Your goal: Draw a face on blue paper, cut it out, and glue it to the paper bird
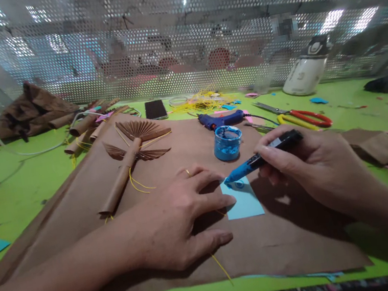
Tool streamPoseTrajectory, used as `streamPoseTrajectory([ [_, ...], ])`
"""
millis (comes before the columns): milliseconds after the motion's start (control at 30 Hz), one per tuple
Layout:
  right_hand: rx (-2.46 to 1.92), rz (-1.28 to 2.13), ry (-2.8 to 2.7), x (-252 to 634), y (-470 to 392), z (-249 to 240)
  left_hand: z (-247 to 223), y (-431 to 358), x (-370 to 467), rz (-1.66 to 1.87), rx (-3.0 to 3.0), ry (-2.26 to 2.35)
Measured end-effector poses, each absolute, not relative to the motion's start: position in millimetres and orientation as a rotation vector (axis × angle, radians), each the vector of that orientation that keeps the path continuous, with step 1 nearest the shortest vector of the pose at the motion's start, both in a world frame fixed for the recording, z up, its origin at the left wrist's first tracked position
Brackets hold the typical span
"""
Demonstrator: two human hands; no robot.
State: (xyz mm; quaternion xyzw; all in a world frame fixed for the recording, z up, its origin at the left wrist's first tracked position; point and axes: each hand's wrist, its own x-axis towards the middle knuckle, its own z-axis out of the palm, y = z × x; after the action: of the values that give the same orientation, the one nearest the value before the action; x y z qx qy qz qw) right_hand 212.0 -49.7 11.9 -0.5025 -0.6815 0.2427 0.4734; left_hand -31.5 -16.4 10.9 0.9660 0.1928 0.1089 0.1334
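My right hand (305,166) grips a black marker (256,160) whose front end is smeared with blue paint. Its tip meets the upper left part of a small light-blue paper (244,204), where dark blue marks show. With fingers spread, my left hand (193,210) lies flat, its fingertips at the paper's left edge. Just beyond the paper stands a small jar of blue paint (228,143). To the left, a rolled brown paper tube with pleated paper wings (122,182) and yellow strings rests on the large brown paper sheet (186,278).
Behind the jar lie a blue glue gun (221,119) with its cord and scissors (300,115) with red and yellow handles. A phone (156,110), yellow string (205,100) and a white bottle (306,69) are farther back. A perforated metal screen (177,44) borders the green table (369,106).
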Motion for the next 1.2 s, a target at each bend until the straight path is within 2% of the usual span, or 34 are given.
streamPoseTrajectory([
  [867,-1.264,0.568,-1.729,213.8,-48.4,12.3,10.8,-17.4,-31.6,0.311,2.811,0.546],
  [1200,-1.279,0.382,-1.791,217.3,-45.7,9.6,10.2,-17.1,-31.9,0.307,2.806,0.56],
])
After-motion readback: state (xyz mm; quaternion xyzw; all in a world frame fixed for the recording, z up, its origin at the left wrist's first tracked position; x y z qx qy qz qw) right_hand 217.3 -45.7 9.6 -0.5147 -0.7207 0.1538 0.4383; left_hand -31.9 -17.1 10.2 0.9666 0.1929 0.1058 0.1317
